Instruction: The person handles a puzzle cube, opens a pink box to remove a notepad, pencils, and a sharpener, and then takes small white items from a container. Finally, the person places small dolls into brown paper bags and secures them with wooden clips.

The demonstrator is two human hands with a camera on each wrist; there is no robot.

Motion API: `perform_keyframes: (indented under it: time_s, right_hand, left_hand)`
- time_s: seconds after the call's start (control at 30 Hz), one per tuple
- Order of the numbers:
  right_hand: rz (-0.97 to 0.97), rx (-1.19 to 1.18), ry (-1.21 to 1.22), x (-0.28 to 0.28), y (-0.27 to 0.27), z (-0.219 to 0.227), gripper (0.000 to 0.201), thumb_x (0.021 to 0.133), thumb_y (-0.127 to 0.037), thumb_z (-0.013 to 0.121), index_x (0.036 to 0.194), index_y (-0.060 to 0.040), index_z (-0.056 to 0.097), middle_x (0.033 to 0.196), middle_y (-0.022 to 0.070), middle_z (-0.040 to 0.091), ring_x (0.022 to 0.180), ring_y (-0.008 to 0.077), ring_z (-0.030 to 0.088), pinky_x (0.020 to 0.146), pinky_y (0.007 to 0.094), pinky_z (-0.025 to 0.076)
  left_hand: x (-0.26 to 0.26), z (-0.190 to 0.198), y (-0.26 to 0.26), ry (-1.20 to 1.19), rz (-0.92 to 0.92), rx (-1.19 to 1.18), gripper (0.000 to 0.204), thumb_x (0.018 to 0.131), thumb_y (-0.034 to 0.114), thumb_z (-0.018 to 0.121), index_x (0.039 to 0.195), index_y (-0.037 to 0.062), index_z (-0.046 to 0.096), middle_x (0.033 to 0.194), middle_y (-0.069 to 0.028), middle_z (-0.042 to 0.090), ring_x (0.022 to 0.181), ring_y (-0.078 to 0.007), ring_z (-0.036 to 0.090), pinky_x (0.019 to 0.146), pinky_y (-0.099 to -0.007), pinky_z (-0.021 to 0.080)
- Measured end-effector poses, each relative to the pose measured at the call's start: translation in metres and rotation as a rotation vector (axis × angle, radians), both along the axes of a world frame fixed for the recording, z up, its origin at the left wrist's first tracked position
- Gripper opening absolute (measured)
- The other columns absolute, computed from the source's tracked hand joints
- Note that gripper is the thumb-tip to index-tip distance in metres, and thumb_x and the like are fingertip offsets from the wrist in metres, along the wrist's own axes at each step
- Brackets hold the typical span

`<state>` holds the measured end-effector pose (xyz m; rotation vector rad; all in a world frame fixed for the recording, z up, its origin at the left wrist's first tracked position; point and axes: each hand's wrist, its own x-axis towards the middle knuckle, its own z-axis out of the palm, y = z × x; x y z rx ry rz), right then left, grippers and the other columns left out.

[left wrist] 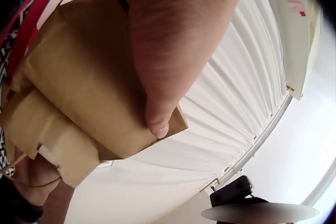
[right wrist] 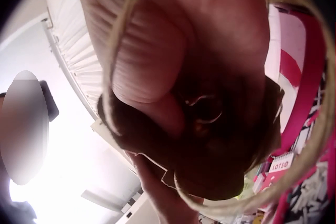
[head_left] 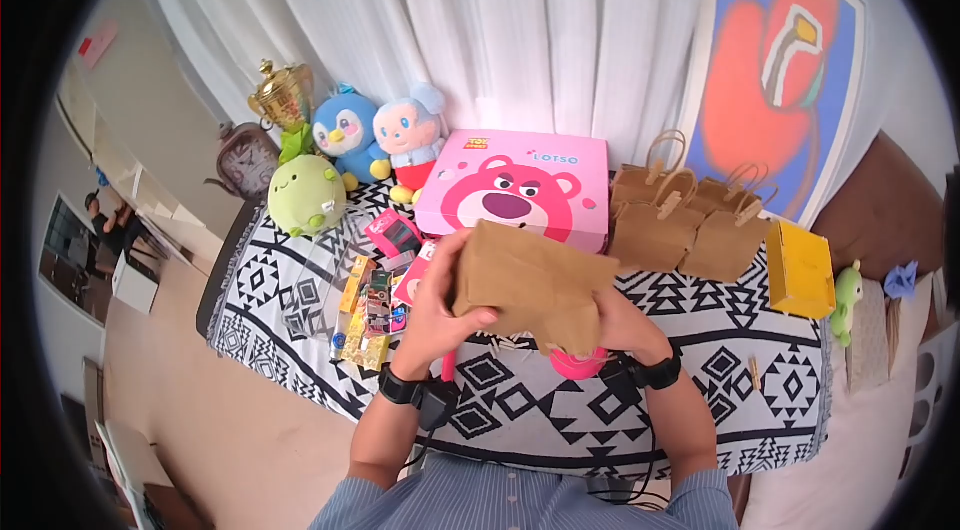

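Observation:
A brown paper bag [head_left: 530, 275] lies tilted on its side in the air above the patterned cloth, its opening toward the right hand. My left hand [head_left: 440, 300] grips its closed end, with the thumb pressed on one face of the bag [left wrist: 89, 77] in the left wrist view. My right hand [head_left: 628, 325] is at the open end. In the right wrist view this hand [right wrist: 178, 40] reaches into the dark bag [right wrist: 210, 169], and a twine handle [right wrist: 110, 77] loops around it. Its fingertips are hidden, and a small shiny curved thing inside is unclear.
Behind the hands stands a pink Lotso box [head_left: 590, 170]. Several paper bags [head_left: 655, 235] with clothespins and a yellow box [head_left: 800, 270] are to the right. Plush toys [head_left: 305, 195], a trophy [head_left: 283, 95] and small packages [head_left: 360, 330] are left. A clothespin [head_left: 755, 373] lies front right.

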<state>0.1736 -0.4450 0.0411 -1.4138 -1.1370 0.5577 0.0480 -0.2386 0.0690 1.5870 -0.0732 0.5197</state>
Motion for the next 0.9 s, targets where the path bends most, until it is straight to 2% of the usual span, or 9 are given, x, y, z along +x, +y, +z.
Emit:
perform_keyframes:
  time_s: [0.07,0.13,0.4,0.5,0.57,0.6,0.7,0.8,0.9]
  right_hand:
    - [0.029,0.020,-0.108,0.001,-0.008,-0.017,0.061,0.085,-0.016,0.065,0.138,-0.0042,0.036,0.129,0.0077,0.053,0.114,0.0222,0.054,0.097,0.0330,0.043]
    - [0.151,0.160,0.616,-0.002,-0.010,-0.030,0.056,0.087,-0.011,0.060,0.138,-0.0059,0.037,0.130,0.0081,0.052,0.116,0.0205,0.053,0.096,0.0332,0.044]
    - [0.142,0.248,0.579,-0.007,0.001,-0.027,0.054,0.089,-0.009,0.058,0.139,-0.0085,0.037,0.130,0.0081,0.052,0.112,0.0202,0.056,0.094,0.0333,0.046]
    - [-0.078,0.085,0.403,-0.004,0.003,-0.018,0.050,0.087,-0.008,0.060,0.135,-0.0064,0.043,0.128,0.0091,0.054,0.106,0.0211,0.059,0.089,0.0335,0.048]
    - [-0.234,0.099,-0.335,-0.001,0.006,0.007,0.042,0.086,-0.004,0.061,0.126,-0.0024,0.053,0.112,0.0069,0.063,0.091,0.0143,0.063,0.080,0.0300,0.050]
    - [-0.233,0.099,-0.335,0.003,0.006,0.005,0.042,0.086,-0.004,0.061,0.126,-0.0024,0.053,0.112,0.0069,0.063,0.091,0.0143,0.063,0.080,0.0300,0.050]
    - [-0.320,-0.075,0.225,0.010,0.006,0.006,0.029,0.084,0.003,0.058,0.113,0.0015,0.062,0.082,0.0000,0.065,0.067,0.0040,0.058,0.058,0.0213,0.048]
    - [-0.444,-0.005,0.178,0.017,0.002,0.012,0.027,0.085,0.002,0.057,0.112,0.0012,0.063,0.085,0.0024,0.066,0.067,0.0056,0.059,0.058,0.0216,0.049]
    - [-0.509,-0.087,0.232,0.025,-0.005,0.014,0.025,0.086,-0.001,0.057,0.110,0.0014,0.063,0.085,0.0020,0.067,0.070,0.0063,0.060,0.061,0.0220,0.050]
  left_hand:
    - [0.000,-0.004,0.004,-0.010,-0.060,0.130,0.093,0.066,0.036,0.085,0.138,0.0020,0.035,0.132,-0.0095,0.045,0.126,-0.0205,0.042,0.106,-0.0332,0.031]
    - [-0.002,-0.003,0.003,0.024,-0.072,0.135,0.092,0.066,0.034,0.085,0.137,0.0024,0.036,0.131,-0.0095,0.046,0.126,-0.0207,0.042,0.105,-0.0335,0.032]
    - [-0.006,0.009,0.005,0.031,-0.004,0.251,0.085,0.064,0.030,0.085,0.133,0.0038,0.043,0.127,-0.0105,0.051,0.120,-0.0229,0.049,0.103,-0.0345,0.035]
    - [-0.009,0.007,0.010,0.001,0.078,0.292,0.082,0.065,0.028,0.085,0.132,0.0032,0.045,0.125,-0.0098,0.052,0.117,-0.0213,0.051,0.101,-0.0336,0.038]
    - [-0.011,0.008,0.015,0.002,0.138,0.247,0.081,0.065,0.027,0.085,0.132,0.0028,0.045,0.124,-0.0093,0.053,0.116,-0.0203,0.052,0.099,-0.0332,0.039]
    - [-0.012,0.008,0.018,0.001,0.195,0.199,0.080,0.066,0.026,0.085,0.131,0.0024,0.045,0.122,-0.0089,0.054,0.114,-0.0194,0.052,0.098,-0.0328,0.040]
    - [-0.018,0.007,0.030,-0.006,0.272,0.100,0.076,0.072,0.033,0.080,0.132,0.0004,0.045,0.120,-0.0097,0.056,0.112,-0.0187,0.054,0.097,-0.0324,0.041]
    - [-0.028,-0.008,0.056,-0.036,0.603,0.057,0.067,0.082,0.040,0.069,0.130,-0.0016,0.046,0.118,-0.0107,0.058,0.110,-0.0183,0.055,0.095,-0.0322,0.044]
    - [-0.041,-0.010,0.082,-0.106,0.571,-0.306,0.066,0.089,0.048,0.059,0.131,-0.0003,0.043,0.120,-0.0116,0.057,0.108,-0.0189,0.057,0.090,-0.0335,0.048]
